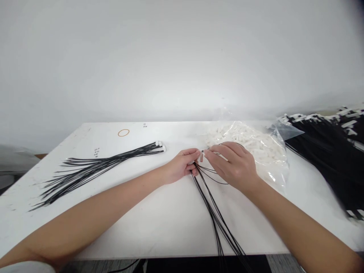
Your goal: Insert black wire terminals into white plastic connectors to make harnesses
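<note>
Near the middle of the table, my left hand [186, 165] pinches a small white connector [201, 156], largely covered by the fingers. Several thin black wires [210, 206] run from below that hand over the table's front edge. My right hand [231, 161] is closed just to the right of the connector, its fingertips gripping the end of a black wire whose loop shows beneath the palm. To the left lies a bundle of black wires [105, 163] with white connectors at its right end.
Behind my right hand sits a clear plastic bag [273, 155] full of small white pieces. A large pile of black wires [321, 163] with white ends covers the right side. A tan rubber band [123, 129] lies at the back left of the white table [170, 223], before a wall.
</note>
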Available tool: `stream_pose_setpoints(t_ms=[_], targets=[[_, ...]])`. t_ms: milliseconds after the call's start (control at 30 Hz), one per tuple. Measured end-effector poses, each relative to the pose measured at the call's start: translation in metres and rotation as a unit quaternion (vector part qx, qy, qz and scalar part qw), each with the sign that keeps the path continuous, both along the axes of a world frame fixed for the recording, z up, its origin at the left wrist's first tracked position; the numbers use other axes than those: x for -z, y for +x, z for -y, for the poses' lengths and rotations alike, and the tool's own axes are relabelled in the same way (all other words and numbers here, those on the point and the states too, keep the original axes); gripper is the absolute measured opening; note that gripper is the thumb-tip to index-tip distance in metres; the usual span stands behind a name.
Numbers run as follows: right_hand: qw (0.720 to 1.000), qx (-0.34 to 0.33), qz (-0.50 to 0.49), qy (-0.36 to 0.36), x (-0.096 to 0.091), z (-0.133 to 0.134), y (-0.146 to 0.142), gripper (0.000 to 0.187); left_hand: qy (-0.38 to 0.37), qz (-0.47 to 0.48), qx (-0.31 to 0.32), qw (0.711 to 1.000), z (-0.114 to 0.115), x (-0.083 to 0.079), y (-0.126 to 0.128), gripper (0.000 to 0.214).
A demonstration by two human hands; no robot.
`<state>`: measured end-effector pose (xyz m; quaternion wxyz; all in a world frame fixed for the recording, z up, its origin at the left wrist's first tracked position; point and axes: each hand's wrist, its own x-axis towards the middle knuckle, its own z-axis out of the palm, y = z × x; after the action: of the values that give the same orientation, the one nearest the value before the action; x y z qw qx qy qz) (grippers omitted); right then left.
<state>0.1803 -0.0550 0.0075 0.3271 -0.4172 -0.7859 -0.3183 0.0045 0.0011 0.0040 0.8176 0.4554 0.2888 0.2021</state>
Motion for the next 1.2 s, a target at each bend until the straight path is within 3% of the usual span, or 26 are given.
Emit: stream_pose_setpoints(t_ms=[233,433,933,1200], targets=[[0.983,-0.139,0.071,-0.099,-0.0039,0.0047,-0.0049,0.015,-0.032,0.005,-0.003,0.999,-0.0035,0.0026,-0.0007,0.022],[0.977,-0.161,0.066,-0.127,0.0004,0.0033,-0.0033,0.015,-0.036,-0.001,-0.009,0.999,-0.0041,0.0023,-0.0008,0.023],[0.973,-0.201,-0.002,-0.112,0.0012,0.0002,-0.0017,0.015,-0.053,-0.010,-0.002,0.999,-0.0046,0.0021,-0.0002,0.023],[0.972,-0.179,-0.028,-0.148,0.0034,-0.0004,-0.0029,0.015,-0.047,-0.010,-0.009,0.999,-0.0044,0.0019,0.0009,0.022]])
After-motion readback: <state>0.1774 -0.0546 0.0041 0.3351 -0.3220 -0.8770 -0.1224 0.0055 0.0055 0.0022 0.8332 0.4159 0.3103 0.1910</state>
